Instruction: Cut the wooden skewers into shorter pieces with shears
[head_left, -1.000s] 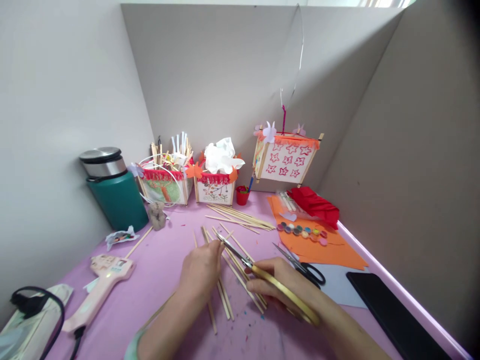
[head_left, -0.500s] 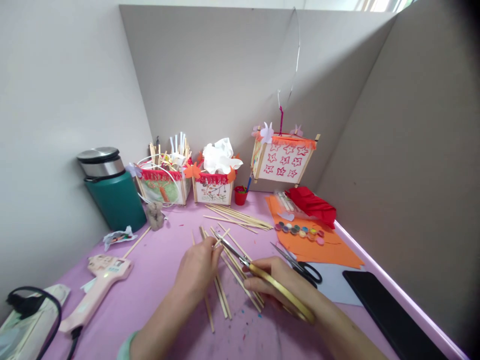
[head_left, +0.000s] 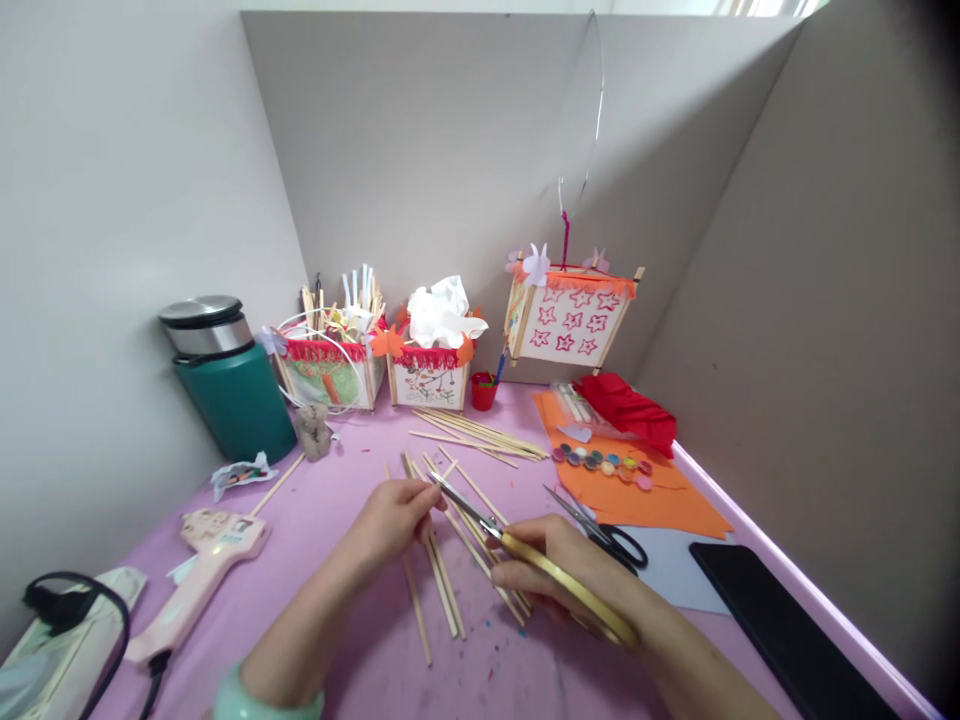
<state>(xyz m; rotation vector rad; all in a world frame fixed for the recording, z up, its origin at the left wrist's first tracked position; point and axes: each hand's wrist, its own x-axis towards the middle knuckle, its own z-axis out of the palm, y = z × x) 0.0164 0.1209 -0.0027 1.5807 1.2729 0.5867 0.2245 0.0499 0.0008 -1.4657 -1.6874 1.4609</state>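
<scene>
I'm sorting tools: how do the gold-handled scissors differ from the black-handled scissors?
The gold-handled scissors are in the right hand; the black-handled scissors lie unheld. The gold pair's tips are by the left hand; the black pair's are by the orange paper. Both point forward and leftward.

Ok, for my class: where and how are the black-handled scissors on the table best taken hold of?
Probably by the black finger loops, coming from the near right. The black-handled scissors lie with the loops toward the person and the blades pointing away to the left, keeping fingers off the tips. The right hand is nearest, but holds the gold-handled scissors.
</scene>
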